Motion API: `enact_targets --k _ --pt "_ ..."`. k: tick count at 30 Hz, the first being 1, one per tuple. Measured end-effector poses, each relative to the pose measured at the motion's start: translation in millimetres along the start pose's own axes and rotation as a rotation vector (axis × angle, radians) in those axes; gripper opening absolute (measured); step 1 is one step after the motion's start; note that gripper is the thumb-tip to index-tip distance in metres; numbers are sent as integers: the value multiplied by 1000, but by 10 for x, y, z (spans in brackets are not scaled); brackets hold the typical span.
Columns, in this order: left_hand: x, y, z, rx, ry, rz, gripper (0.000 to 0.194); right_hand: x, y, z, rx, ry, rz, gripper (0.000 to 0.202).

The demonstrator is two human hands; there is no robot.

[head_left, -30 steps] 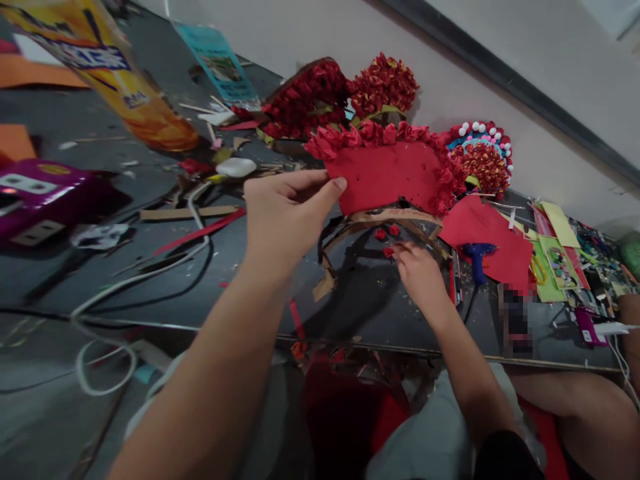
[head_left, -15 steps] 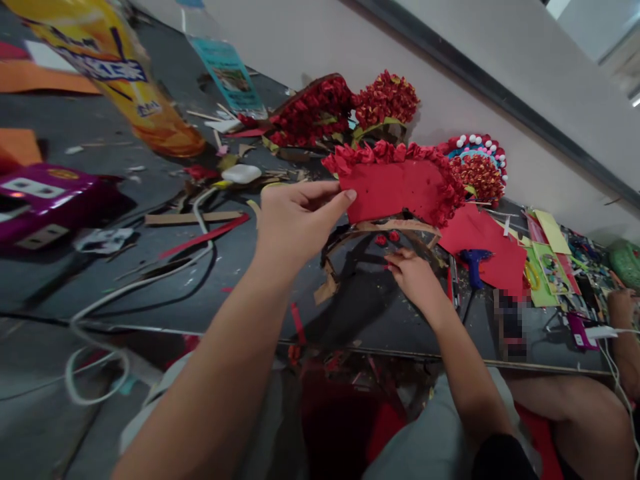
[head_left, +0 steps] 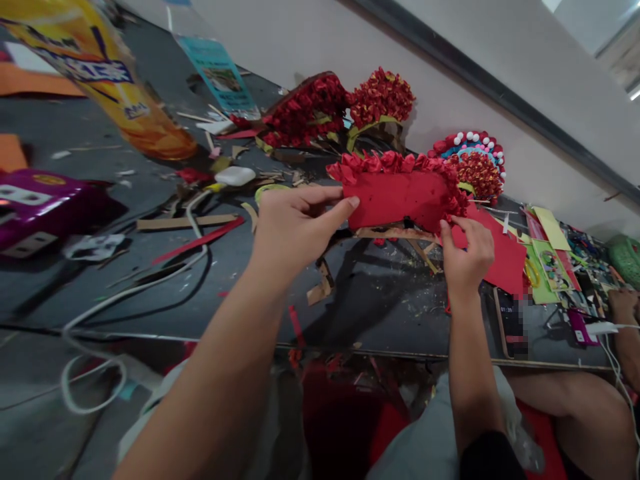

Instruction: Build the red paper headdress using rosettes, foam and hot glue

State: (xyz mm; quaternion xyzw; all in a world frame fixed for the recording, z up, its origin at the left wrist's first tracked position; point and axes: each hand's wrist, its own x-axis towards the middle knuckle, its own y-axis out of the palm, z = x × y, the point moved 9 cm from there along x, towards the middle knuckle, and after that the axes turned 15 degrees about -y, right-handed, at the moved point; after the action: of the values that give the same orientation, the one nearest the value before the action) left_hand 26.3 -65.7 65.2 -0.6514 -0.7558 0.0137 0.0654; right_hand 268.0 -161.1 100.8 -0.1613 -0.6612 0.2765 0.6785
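in the head view, the right hand [head_left: 469, 250] is up from the small flowers on the table [head_left: 400, 313] and now at the red panel [head_left: 387, 197], near its lower right corner, so both hands are at the same piece. the left hand [head_left: 295, 217] pinches the panel's left edge; the right has thumb and fingertips close together, but whether they grip anything i cannot tell. the panel is held above the table, with red paper ruffles [head_left: 395, 162] along its top and right. the phone [head_left: 509, 320] shows "01:39"; the orange drink bottle [head_left: 107, 87] has large characters too blurred to read.
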Motion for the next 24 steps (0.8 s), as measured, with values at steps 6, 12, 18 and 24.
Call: enact_targets --k 6,12,18,24 --pt "-1 0 18 37 17 7 23 -20 118 -26 -24 26 40 24" --pt "-15 26 -49 102 94 26 17 -36 193 -64 -47 39 40 23" --pt "-35 43 -117 133 160 41 24 -42 233 -4 -35 -18 42 20" --pt "-41 55 -133 153 184 66 27 -35 181 73 -124 -97 -4 21"
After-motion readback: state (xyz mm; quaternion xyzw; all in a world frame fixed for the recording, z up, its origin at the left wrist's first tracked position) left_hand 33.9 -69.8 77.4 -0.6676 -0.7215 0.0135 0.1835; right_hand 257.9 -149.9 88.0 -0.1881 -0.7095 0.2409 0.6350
